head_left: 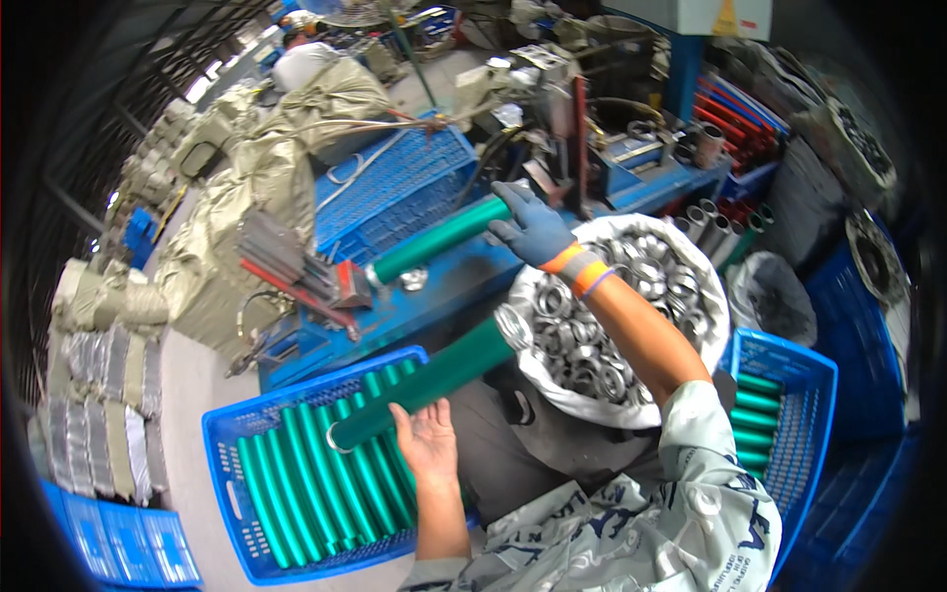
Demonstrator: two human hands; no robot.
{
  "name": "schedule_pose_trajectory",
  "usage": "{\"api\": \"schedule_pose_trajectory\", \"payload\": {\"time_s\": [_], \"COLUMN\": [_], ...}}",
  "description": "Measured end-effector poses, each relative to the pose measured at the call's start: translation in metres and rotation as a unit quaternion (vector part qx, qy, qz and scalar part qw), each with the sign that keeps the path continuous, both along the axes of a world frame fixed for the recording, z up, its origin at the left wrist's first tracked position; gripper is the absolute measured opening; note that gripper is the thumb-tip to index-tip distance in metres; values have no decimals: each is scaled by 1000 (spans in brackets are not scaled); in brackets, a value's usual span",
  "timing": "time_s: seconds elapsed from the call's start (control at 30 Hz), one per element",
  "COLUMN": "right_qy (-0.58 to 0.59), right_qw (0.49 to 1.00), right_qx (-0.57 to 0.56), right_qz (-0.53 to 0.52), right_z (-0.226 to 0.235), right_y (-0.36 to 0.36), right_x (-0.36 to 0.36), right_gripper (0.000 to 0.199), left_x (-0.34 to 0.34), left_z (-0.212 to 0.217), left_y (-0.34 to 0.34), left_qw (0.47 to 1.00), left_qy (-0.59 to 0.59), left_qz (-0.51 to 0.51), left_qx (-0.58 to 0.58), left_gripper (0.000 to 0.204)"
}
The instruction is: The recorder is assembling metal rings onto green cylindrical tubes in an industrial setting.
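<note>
- The bare left hand is lying open, palm up and fingers extended, against the underside of a thick, glossy green tube with silvery ends; whether it is bearing the weight, I cannot tell.
- The right hand in a blue-grey glove is pinching the right end of a second green tube above a blue metal workbench.
- The thick tube could be rolling off that ungripped palm if it tips, dropping onto the green tubes filling the blue plastic crate.
- Its long axis is slanting across the crate's far right corner, the upper end pointing right towards a white sack of silver metal rings.
- The second tube is running roughly along the workbench's near edge, its left end pointing at a red-and-grey fixture.
</note>
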State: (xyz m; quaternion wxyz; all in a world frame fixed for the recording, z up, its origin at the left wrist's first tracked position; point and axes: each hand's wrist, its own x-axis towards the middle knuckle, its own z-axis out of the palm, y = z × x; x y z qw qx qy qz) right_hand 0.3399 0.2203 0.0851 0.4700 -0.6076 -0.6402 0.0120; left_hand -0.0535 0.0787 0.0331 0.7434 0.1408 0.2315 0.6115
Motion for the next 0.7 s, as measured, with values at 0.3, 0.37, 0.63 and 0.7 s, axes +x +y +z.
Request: {"api": "schedule_pose_trajectory", "payload": {"time_s": [0.3, 0.37, 0.63, 0.7], "right_qy": [-318, -326, 246, 345], "right_qw": [907, 929, 959, 923], "right_qx": [-222, -133, 139, 168], "right_qz": [-163, -110, 28, 6], "right_z": [-77, -65, 74, 60], "right_y": [143, 128, -96, -158], "right_x": [25, 29, 40, 71], "right_gripper": [50, 69, 53, 53], "left_x": [-29, -35, 99, 162], "left_z": [-13, -26, -34, -35], "left_y": [-9, -4, 98, 161], "left_qw": [997, 995, 990, 991], "left_qy": [55, 79, 127, 108], "left_qz": [44, 46, -61, -66], "left_qx": [-32, -42, 19, 37], "left_gripper": [52, 56, 57, 62]}}
